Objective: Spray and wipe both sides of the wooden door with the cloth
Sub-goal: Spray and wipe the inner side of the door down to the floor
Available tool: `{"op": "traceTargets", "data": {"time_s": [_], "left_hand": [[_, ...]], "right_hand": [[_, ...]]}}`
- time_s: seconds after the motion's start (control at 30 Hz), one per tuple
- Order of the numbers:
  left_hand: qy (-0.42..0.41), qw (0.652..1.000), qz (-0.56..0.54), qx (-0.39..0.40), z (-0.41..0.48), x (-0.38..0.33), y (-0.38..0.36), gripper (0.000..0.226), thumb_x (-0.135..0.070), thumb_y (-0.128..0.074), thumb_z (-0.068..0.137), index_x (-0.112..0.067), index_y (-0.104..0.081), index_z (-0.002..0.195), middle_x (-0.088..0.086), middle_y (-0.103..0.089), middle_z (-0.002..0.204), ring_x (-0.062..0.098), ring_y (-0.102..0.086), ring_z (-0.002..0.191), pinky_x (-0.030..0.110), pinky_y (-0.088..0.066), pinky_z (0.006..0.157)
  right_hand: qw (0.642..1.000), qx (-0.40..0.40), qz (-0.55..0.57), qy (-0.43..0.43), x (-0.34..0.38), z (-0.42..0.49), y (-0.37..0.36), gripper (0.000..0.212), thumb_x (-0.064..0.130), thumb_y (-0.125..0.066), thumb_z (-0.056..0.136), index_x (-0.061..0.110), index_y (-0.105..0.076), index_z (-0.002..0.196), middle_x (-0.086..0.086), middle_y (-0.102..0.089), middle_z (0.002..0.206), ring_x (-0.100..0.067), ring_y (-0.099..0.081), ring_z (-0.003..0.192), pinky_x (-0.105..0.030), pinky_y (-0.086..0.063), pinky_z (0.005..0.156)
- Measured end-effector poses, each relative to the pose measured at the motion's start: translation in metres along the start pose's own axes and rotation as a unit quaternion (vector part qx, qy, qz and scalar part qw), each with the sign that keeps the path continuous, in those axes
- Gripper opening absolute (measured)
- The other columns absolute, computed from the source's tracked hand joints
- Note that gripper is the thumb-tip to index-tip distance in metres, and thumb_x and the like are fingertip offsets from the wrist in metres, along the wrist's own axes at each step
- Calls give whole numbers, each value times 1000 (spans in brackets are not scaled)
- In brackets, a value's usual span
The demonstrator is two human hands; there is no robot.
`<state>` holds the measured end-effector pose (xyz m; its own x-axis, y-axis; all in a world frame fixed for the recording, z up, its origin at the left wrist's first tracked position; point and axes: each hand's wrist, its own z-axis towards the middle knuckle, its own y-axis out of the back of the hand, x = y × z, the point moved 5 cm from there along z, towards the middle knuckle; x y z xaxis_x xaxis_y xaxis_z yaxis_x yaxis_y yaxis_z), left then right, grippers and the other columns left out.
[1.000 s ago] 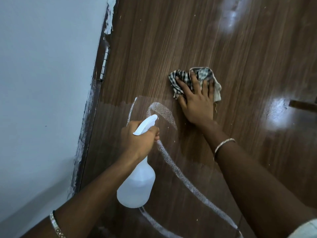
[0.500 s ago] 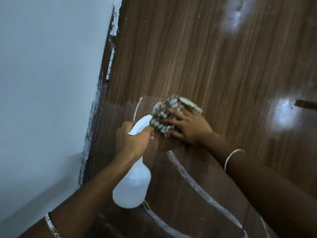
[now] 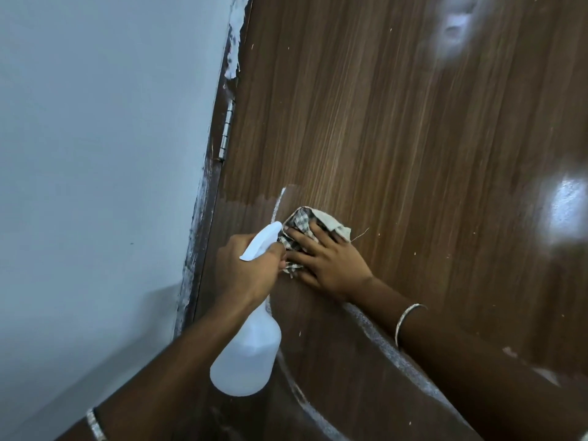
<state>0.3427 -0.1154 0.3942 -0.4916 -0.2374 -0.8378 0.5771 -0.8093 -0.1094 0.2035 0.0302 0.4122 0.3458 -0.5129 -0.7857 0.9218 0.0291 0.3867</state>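
Cloth (image 3: 304, 221) — checked and bunched into a loose wad — is pressed against the wooden door (image 3: 397, 122) under the right hand (image 3: 331, 265), low on the panel and toward the hinge (image 3: 226, 132) side. The right hand's fingers (image 3: 323, 237) are spread and nearly straight, laid flat over the fabric rather than curled round it, so nothing is gripped. The spray bottle (image 3: 246, 354) is held by the left hand (image 3: 245, 272), whose fingers are wrapped round its neck beneath the white nozzle, which nearly touches the wad.

The fabric is judged soft, light and limp, and probably damp. It should slide easily on the glossy surface, but it may creep out from under the palm — a frayed thread trails from its edge. It is best controlled by flat pressure over its middle, with loose corners tucked beneath. Foamy white streaks (image 3: 381, 342) lower on the door are not yet wiped.
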Motion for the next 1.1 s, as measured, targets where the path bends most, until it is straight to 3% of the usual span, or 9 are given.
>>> {"op": "traceTargets", "data": {"time_s": [0.2,0.37,0.47,0.53,0.67,0.8,0.87,0.93,1.1], "left_hand": [[13,1000,-1,1,1,6,5,6,-18,-69,85,-18,-75,88,-5,-73,63,1,-68,59,28,-55,67],[12,1000,-11,-11,6,7,11,7,-22,-69,92,-18,-67,97,-9,-67,74,3,-67,59,16,-48,56],[6,1000,-4,-19,7,6,18,6,-21,-69,91,-21,-70,85,-12,-69,66,9,-70,65,22,-53,61],[1,1000,6,-24,6,3,23,23,-17,-68,90,-27,-68,69,-12,-69,57,6,-70,62,26,-56,66],[4,999,19,-43,2,0,31,39,-11,-67,87,-29,-60,52,-3,-65,53,9,-62,54,32,-56,66],[14,999,21,-44,2,1,36,33,-10,-69,87,-26,-58,60,-19,-61,46,5,-61,51,32,-54,69],[16,999,14,-43,6,4,40,13,-14,-69,86,-20,-72,76,-15,-67,53,0,-67,56,30,-56,70],[21,999,19,-43,9,9,43,8,-20,-70,89,-15,-75,90,-6,-73,69,11,-73,70,36,-61,78],[15,998,23,-58,16,17,53,10,-25,-70,91,-24,-70,81,-3,-73,76,17,-73,74,45,-61,83]], "right_hand": [[998,38,-20,42,-43,30,13,57,62,-30,99,44,-45,151,0,-30,167,-40,-33,149,-56,-24,121],[989,-46,-18,-138,-97,79,52,57,61,-30,101,43,-39,154,1,-25,169,-42,-30,150,-54,-10,125],[979,-70,-8,-192,-77,79,42,54,57,-33,104,44,-37,155,1,-25,169,-42,-27,150,-55,-8,125],[988,-67,-12,-141,-40,71,21,53,55,-36,102,40,-43,153,-2,-31,166,-44,-31,148,-56,-12,124],[1000,-13,0,19,46,49,-22,48,47,-45,92,31,-60,135,-7,-54,149,-43,-53,134,-54,-47,103],[996,20,-15,90,42,53,-27,49,53,-49,92,35,-60,136,-3,-48,154,-39,-52,136,-49,-37,106],[998,7,-27,55,9,73,-13,54,57,-38,95,37,-58,142,-5,-46,158,-40,-47,141,-51,-35,111],[999,-28,-17,-33,-31,98,12,57,58,-32,98,38,-52,147,-5,-39,162,-43,-40,144,-56,-29,117],[982,-77,4,-172,-55,121,30,53,56,-35,104,40,-40,155,0,-25,169,-41,-28,150,-53,-10,124]]}}
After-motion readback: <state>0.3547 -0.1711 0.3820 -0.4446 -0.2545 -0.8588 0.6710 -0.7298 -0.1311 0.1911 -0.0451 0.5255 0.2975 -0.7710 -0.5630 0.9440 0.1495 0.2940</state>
